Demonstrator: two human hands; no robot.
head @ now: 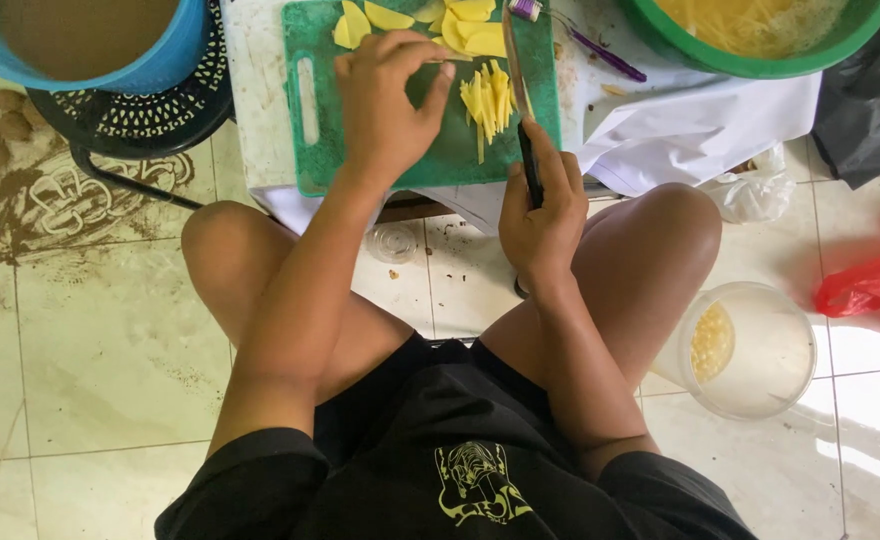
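A black-handled knife (520, 95) is gripped in the closed right hand (543, 215), its blade laid just beside a pile of yellow strips (488, 97) on a green cutting board (440, 150). Yellow slices (465, 25) near the board's far edge are pressed under the curled fingers of the left hand (385, 100). Bare board is left along the near edge; a green basin (760, 62) crowds the right corner.
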